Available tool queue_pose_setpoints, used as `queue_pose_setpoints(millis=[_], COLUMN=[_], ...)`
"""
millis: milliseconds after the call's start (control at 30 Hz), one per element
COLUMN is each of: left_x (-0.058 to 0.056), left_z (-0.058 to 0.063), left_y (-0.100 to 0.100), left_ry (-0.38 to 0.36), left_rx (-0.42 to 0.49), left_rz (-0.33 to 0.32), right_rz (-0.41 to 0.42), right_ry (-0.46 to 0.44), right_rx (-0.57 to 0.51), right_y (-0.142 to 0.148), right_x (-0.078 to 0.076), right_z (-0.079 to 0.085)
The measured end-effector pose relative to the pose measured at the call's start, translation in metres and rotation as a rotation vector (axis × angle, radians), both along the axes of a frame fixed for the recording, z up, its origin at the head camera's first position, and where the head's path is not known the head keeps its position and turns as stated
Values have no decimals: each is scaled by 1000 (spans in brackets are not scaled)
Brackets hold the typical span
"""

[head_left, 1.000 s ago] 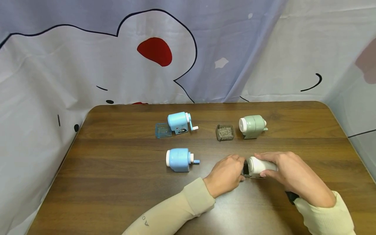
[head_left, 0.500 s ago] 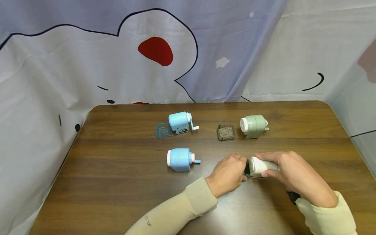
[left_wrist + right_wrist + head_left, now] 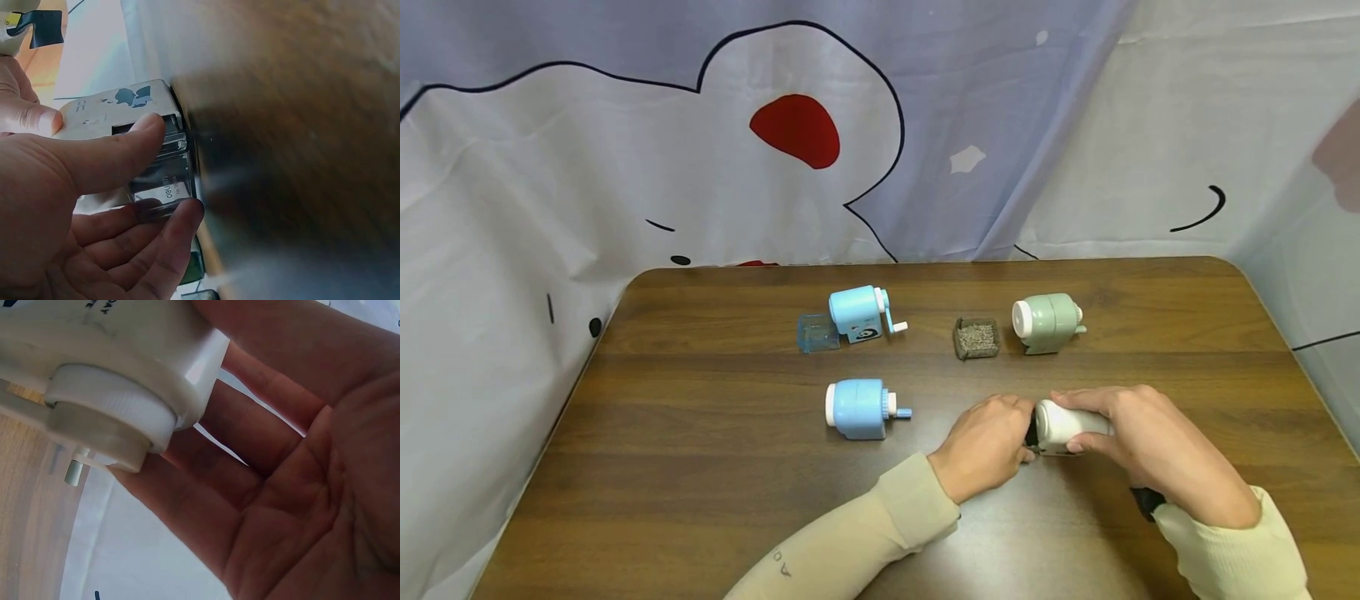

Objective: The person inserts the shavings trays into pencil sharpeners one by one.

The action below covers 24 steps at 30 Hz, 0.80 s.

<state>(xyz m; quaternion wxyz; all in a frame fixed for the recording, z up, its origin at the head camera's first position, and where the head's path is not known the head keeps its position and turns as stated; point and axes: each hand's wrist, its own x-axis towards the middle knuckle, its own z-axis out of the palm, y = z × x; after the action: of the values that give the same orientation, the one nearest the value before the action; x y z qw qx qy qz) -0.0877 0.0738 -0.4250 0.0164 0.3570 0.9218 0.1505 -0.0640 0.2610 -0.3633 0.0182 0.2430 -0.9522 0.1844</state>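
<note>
My right hand (image 3: 1138, 429) grips a white crank pencil sharpener (image 3: 1067, 427) from above, thumb on the near side and fingers on the far side. Its round white crank end (image 3: 112, 412) shows large in the right wrist view. At its left end, my left hand (image 3: 988, 442) pinches the clear shavings drawer (image 3: 164, 181) between thumb and fingers. The drawer sits partly in the dark slot of the sharpener body, low over the table. My left thumb (image 3: 119, 150) covers part of the slot.
Behind the hands stand a green pencil sharpener (image 3: 1051, 323) and a drawer full of shavings (image 3: 976, 339). Left of them is a light blue sharpener (image 3: 854, 314) with a clear blue drawer (image 3: 817, 333) beside it. Another blue sharpener (image 3: 859, 408) stands left of my left hand.
My left hand has shifted slightly right, and the gap between it and the white sharpener has narrowed as the drawer moved inward. My right hand keeps its grip in the same place.
</note>
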Motion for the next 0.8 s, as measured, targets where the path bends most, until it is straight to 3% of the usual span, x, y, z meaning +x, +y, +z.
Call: queue_pose_setpoints(millis=[500, 800], left_x=[-2, -3], left_z=[3, 3], left_y=[4, 6], left_ry=[-114, -121], left_rx=[41, 45], left_rz=[48, 45], right_rz=[-5, -6], right_ry=[-10, -14], right_rx=[7, 4], right_y=[0, 0], right_x=[0, 0], right_z=[0, 0])
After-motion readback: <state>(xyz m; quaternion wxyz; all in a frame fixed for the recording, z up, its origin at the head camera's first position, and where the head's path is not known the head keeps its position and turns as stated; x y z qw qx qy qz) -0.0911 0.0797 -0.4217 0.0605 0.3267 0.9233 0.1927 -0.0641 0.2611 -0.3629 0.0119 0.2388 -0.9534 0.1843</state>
